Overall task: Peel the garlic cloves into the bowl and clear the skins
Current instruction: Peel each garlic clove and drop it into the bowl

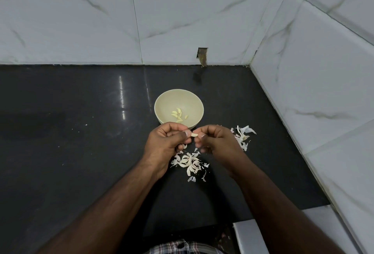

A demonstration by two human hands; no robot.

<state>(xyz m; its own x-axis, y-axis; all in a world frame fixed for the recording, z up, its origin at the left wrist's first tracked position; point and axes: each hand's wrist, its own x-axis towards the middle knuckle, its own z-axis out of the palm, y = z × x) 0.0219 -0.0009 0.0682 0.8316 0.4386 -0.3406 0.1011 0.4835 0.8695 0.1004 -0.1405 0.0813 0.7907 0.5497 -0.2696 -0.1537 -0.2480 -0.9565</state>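
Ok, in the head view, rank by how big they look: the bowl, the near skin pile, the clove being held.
1. bowl
2. near skin pile, though nearer the camera
3. clove, smallest

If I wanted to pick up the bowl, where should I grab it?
Probably the bowl's far-left rim, coming from above: it stands upright and open, and that edge is bare. The near edge is covered by both hands, left and right, pinching a garlic clove.
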